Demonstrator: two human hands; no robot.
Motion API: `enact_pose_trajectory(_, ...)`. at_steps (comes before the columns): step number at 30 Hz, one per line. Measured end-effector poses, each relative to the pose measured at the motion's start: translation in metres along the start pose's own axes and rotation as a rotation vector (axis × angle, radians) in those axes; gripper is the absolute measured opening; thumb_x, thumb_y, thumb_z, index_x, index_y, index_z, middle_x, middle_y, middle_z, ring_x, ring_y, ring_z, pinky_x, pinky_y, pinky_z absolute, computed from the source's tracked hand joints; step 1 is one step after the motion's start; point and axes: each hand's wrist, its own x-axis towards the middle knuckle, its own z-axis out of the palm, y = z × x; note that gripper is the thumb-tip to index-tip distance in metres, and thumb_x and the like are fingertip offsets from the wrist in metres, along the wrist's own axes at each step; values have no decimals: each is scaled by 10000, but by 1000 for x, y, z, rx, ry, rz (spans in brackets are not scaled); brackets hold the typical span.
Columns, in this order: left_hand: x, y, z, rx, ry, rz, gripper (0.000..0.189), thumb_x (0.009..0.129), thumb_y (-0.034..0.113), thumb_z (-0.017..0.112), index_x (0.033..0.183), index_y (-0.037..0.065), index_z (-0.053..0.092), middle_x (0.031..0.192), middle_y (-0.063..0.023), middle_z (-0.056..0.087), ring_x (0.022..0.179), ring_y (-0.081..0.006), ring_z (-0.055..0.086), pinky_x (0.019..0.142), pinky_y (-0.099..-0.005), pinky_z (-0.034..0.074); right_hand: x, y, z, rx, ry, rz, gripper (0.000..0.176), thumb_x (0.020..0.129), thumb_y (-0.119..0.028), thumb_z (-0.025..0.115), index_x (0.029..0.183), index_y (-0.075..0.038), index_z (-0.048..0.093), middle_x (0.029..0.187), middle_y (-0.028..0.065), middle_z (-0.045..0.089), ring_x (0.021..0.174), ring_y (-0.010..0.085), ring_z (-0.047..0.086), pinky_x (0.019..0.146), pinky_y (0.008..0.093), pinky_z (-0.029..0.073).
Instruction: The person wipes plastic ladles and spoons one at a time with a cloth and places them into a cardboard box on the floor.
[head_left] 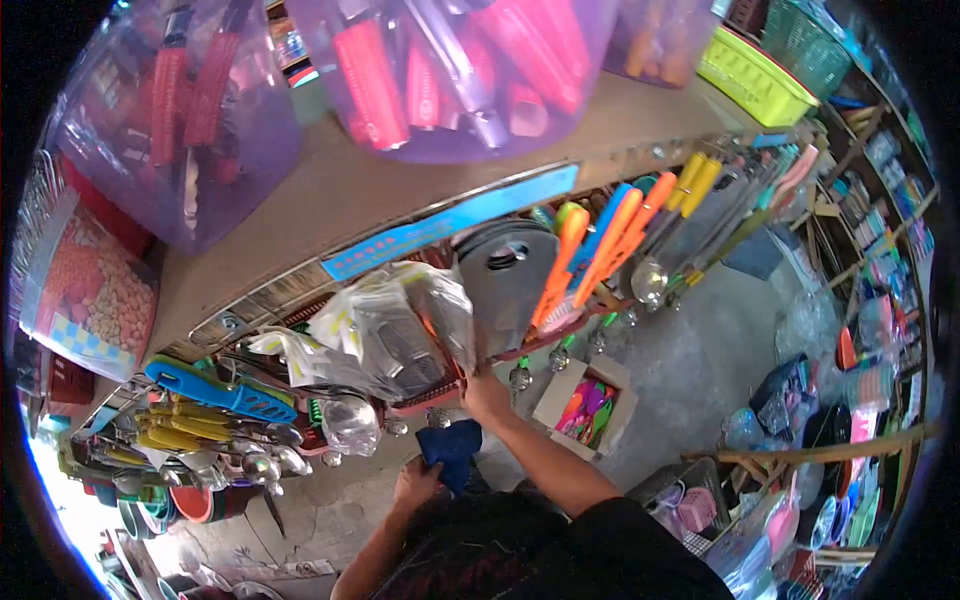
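Observation:
In my left hand (415, 486) is a dark blue cloth (450, 450), bunched below the shelf with my fingers closed on it. My right hand (487, 396) reaches up to the hanging red basket, closed at the lower edge of a plastic-wrapped packet (447, 308); its fingertips are partly hidden. More wrapped packets (385, 335) lean to the left of that one. Just right of the hand stand grey flat boards (508, 275) with cut-out handles. Orange-handled and blue-handled tools (600, 240) stand beyond them.
Purple bins (455, 130) with red-handled tools line the shelf above (370, 170). Blue-handled (220, 390) and yellow-handled utensils (185, 430) hang at left, round metal strainers or ladles (520, 378) below. An open cardboard box (585, 405) sits on the floor. Crowded shelves fill the right side.

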Motion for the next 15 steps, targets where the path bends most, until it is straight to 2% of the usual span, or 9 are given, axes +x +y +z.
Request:
enact_pose_trajectory(2,4,3,8,43,19,85,217,810,199,562,915,10,584,687,-125,614,627,-210,607,578,-348,469,-49,-7,-32,155,40,-79,409,822,-303,558,1122,-27,523,973,248,574,897,387,566,762,460,460)
enact_pose_trajectory(4,0,17,15,75,49,161,171,820,142,540,888,-11,572,614,-92,592,506,-164,574,485,-320,462,-95,-5,-51,409,-130,-64,507,778,-330,640,1146,-23,475,1025,199,561,891,320,574,788,384,461)
enact_pose_trajectory(6,-8,42,22,36,24,116,274,781,215,582,985,32,584,778,-158,634,779,-272,637,693,-373,480,-137,2,-25,581,23,-50,455,772,-306,657,1089,-17,505,974,176,577,880,281,572,776,365,459)
enact_pose_trajectory(7,-7,45,31,31,27,107,274,781,215,582,985,32,584,778,-158,634,779,-272,637,693,-373,480,-150,0,-27,753,180,-34,404,767,-282,673,1033,-11,536,923,153,593,869,242,571,764,346,457)
enact_pose_trajectory(8,-3,44,42,142,62,268,323,773,213,589,1044,40,564,804,-161,633,808,-292,630,716,-372,478,-157,4,-31,755,168,-34,404,767,-282,673,1033,-11,536,923,153,593,869,242,571,764,346,457)
enact_pose_trajectory(10,-14,52,60,255,98,415,380,764,211,597,1103,48,543,830,-165,633,836,-312,623,740,-371,477,-165,-5,-66,947,208,332,371,744,-201,691,1015,-14,519,902,172,592,828,272,578,760,352,450)
enact_pose_trajectory(12,-32,69,77,61,-174,506,518,750,230,615,1221,73,464,873,-161,635,876,-344,605,789,-366,466,-168,44,-50,761,269,333,314,710,-101,666,967,-16,507,838,156,582,790,273,570,724,357,447)
enact_pose_trajectory(14,-29,66,95,9,-254,585,549,793,305,591,1261,75,420,895,-146,618,762,-288,607,687,-351,476,-170,63,-70,690,393,342,295,691,-71,642,947,-11,508,810,150,564,759,285,558,713,361,443)
enact_pose_trajectory(15,-42,83,98,-90,-247,356,525,813,352,570,1235,69,439,862,-135,597,695,-241,576,622,-335,458,-171,67,-84,629,495,329,281,683,-59,631,933,-6,513,808,150,555,749,294,549,711,365,441)
